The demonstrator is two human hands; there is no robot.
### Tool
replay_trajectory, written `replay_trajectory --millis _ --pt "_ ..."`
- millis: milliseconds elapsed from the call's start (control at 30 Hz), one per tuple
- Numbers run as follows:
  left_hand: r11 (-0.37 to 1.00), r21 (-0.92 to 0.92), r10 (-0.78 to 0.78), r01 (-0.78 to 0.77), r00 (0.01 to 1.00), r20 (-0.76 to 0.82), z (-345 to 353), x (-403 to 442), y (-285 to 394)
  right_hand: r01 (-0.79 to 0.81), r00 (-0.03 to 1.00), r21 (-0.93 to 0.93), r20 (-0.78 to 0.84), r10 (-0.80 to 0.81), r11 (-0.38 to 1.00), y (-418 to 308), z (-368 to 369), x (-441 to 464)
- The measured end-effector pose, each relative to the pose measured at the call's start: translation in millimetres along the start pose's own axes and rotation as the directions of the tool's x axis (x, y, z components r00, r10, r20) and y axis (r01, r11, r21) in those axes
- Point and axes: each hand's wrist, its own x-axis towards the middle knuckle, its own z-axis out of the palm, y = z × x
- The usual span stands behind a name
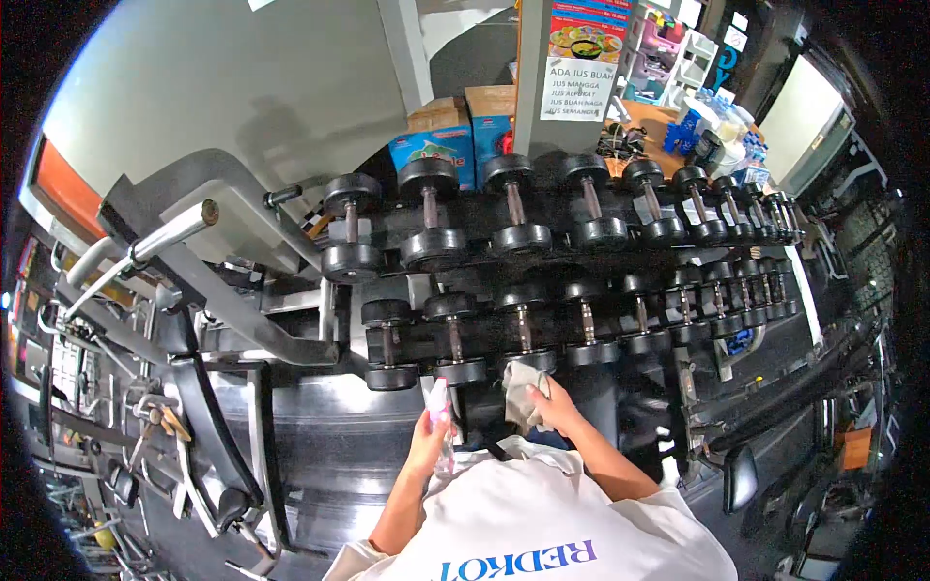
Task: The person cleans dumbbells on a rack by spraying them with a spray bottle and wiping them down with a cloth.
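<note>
Grasping cloth [521, 395] in right hand [557, 407], near lower dumbbells [592, 354]; likely light and soft, best bunched at the middle. Grasping apparent spray bottle [439, 399] in left hand [425, 443]; likely light, possibly slippery, best held around the neck.

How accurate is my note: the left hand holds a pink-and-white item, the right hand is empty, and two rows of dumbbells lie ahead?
One part is wrong: the right hand is not empty; the head view shows it holding a greyish cloth. The left hand does hold a pink-and-white item, and two rows of dumbbells lie ahead.
</note>
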Motion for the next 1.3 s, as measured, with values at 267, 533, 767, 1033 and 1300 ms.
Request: replay_trajectory --millis 267,533,767,1033,1300 --pt "0.999 0.032 -0.024 0.021 0.995 0.093 17.4 37.8 29.2 0.049 0.908 0.444 -0.393 0.145 0.895 21.1 -17.1 4.4" --pt "0.981 0.182 0.04 -0.066 0.989 0.142 22.1 65.3 29.4 0.064 0.906 0.292 -0.418 0.067 0.954 -12.5 -27.8 93.7" --pt "0.933 0.357 -0.045 0.042 0.999 0.002 11.3 59.7 50.8 0.317 0.802 0.321 -0.593 -0.072 0.892 -53.7 21.0 256.5" --pt "0.979 0.178 -0.058 0.096 0.976 -0.21 18.8 57.5 62.2 -0.011 0.95 0.691 -0.218 0.222 0.723 -9.5 46.1 280.3" --pt "0.979 0.162 -0.084 0.127 0.965 -0.247 34.5 84.9 67.4 0.141 0.918 0.743 -0.346 0.195 0.654 -74.6 -56.5 239.0"
